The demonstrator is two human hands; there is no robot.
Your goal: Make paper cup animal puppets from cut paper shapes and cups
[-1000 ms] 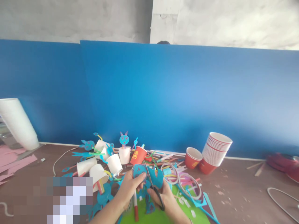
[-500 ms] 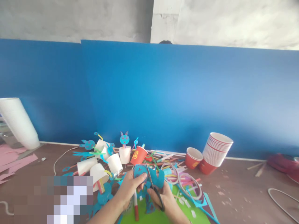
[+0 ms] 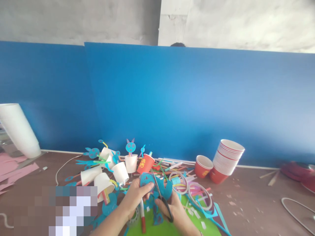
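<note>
Between the thumb and fingers of my left hand (image 3: pixel 138 196) is a blue paper cutout (image 3: pixel 147 181) with a face drawn on its round part. My right hand (image 3: pixel 172 206) grips black-handled scissors (image 3: pixel 161 195), whose blades point up and lie along the cutout's right edge. A curled piece of blue paper (image 3: pixel 166 189) sits to the right of the blades, by my right fingers. Below my left hand a red and white marker (image 3: pixel 142 216) lies on a green sheet (image 3: pixel 177 227), near another drawn blue piece (image 3: pixel 157 218).
Tape rolls (image 3: pixel 200 196) and many straws (image 3: pixel 169 164) lie right of my hands. White cups (image 3: pixel 120 173) with blue paper animals crowd the left. A stack of paper cups (image 3: pixel 227 157) stands at the right. A blue partition (image 3: pixel 157 98) rises behind the table.
Both hands stay in nearly the same place. The cutout has tilted slightly, and the curled blue paper beside the blades has shifted a little. The view has moved slightly.
</note>
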